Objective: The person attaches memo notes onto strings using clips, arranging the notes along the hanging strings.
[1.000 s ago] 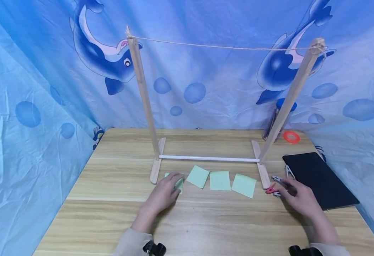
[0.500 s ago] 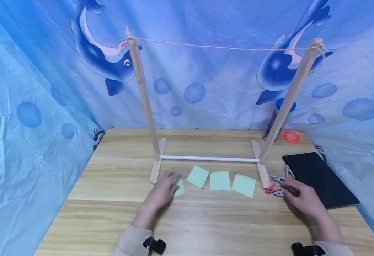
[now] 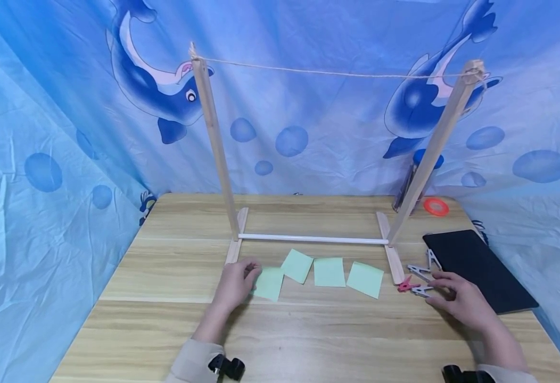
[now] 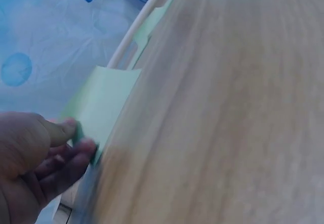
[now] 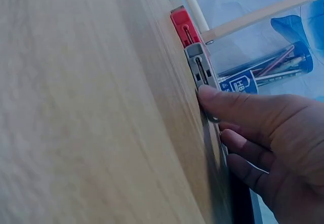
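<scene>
Leftmost green note (image 3: 269, 283) farther right

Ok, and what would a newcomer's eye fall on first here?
Probably the tall wooden stand on the table, with a string stretched across its top against a blue dolphin-printed backdrop. Next, the four green notes in an uneven row before it, the left hand at the leftmost note. The red clip near the right hand might stand out too.

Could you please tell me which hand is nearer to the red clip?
The right hand: it is just right of the red clip, at a grey clip. The left hand is far left of it, at the leftmost green note.
</scene>
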Tool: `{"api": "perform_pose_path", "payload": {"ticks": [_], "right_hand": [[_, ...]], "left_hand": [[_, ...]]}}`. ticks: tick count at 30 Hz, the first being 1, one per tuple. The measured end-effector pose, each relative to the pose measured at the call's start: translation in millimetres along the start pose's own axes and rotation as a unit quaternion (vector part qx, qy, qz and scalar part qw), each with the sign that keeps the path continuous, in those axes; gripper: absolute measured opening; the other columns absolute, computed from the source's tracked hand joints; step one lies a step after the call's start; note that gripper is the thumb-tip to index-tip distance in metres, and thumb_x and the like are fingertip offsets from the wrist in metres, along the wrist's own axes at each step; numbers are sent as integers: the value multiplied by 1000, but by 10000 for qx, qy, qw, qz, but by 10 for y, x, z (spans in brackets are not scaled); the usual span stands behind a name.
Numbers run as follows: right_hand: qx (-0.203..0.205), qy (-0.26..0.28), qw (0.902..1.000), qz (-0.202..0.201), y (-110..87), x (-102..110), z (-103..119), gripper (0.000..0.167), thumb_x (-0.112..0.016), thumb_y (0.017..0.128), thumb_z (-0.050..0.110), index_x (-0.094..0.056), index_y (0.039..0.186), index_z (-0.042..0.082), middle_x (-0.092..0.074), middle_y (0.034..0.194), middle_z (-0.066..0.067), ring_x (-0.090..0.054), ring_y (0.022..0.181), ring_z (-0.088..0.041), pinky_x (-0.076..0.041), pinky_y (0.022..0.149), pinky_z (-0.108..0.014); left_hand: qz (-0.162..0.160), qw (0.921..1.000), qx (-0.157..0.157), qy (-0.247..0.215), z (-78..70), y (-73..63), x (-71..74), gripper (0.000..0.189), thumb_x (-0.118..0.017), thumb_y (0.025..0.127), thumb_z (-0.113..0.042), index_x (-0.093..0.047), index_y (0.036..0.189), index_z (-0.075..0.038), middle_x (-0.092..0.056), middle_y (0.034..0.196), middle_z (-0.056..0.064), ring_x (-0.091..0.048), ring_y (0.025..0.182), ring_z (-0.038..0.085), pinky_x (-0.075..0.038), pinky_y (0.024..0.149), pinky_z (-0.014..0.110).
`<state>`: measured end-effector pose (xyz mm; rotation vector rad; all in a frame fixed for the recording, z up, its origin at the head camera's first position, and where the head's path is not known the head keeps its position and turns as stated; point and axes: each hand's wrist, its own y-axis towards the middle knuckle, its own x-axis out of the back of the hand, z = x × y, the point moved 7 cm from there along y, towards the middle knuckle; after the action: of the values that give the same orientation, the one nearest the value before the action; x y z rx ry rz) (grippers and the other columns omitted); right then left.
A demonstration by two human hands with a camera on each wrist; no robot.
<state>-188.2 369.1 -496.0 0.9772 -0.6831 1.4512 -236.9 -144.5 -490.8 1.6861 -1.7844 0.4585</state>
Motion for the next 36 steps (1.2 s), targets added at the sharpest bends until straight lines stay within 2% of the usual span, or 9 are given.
{"api": "perform_pose_path", "payload": {"ticks": [4,6,11,14,19,23,26,30,36], "right_hand": [[-117,127,9996,-243,-10,28,2,34,-89,78,29,-76,101,8,-66,120,-20,-61,99,-24,-44,72,-18],[-200,269,9986,-418,-22,53,12,31,-86,82,28,-75,102,7,-69,106,-15,-60,90,-16,-42,66,-17],[-387,677,9945,-703,-39,96,19,29,-78,91,19,-72,113,1,-63,78,-2,-49,63,-3,-42,50,-22],[-357,842,9906,-1018,-42,138,33,29,-75,93,13,-72,117,-2,-68,80,-5,-54,66,2,-45,53,-16],[-176,948,9866,-1315,-44,190,72,27,-68,98,9,-70,122,-2,-73,104,-9,-52,90,19,-41,72,-2],[-158,1188,9834,-1359,-48,200,91,30,-64,100,8,-66,126,-6,-73,97,-1,-55,83,14,-43,64,-7],[-220,1433,9749,-1688,-58,227,88,28,-63,101,7,-66,123,-10,-70,84,15,-58,72,10,-45,57,-10],[-110,1660,9616,-2181,-59,252,125,23,-58,102,4,-67,116,-13,-62,92,31,-57,79,15,-44,68,-4],[-372,1610,9560,-2425,-24,191,173,25,-68,96,2,-68,118,-9,-63,84,28,-56,73,16,-45,62,-4]], "left_hand": [[-138,9932,256,-1124,38,9,46,7,-70,92,1,-72,99,1,-70,80,7,-68,62,15,-59,58,24],[-279,9883,402,-1447,64,12,74,7,-72,90,3,-73,98,2,-71,78,8,-69,65,17,-60,60,25],[-828,9774,893,-1731,133,6,183,9,-78,85,2,-76,94,0,-75,86,12,-74,77,22,-60,67,26],[-1104,9701,1113,-1856,167,-7,242,12,-77,85,3,-76,97,1,-75,95,15,-75,86,26,-61,72,26],[-1147,9546,1248,-2451,189,-17,254,15,-70,91,6,-73,105,8,-74,99,22,-74,91,33,-60,77,29],[-1134,9477,1222,-2722,181,-17,256,15,-67,94,5,-70,107,12,-73,96,25,-75,90,32,-60,78,27],[-1133,9453,1227,-2801,172,-21,266,16,-66,95,3,-70,107,13,-73,95,25,-75,89,32,-60,78,27],[-1228,9433,1214,-2837,160,-37,292,17,-67,96,1,-70,109,12,-73,97,25,-74,89,34,-60,78,29],[-1314,9394,1198,-2930,173,-57,304,21,-67,96,0,-67,112,13,-72,102,25,-75,88,31,-60,77,29]]}}
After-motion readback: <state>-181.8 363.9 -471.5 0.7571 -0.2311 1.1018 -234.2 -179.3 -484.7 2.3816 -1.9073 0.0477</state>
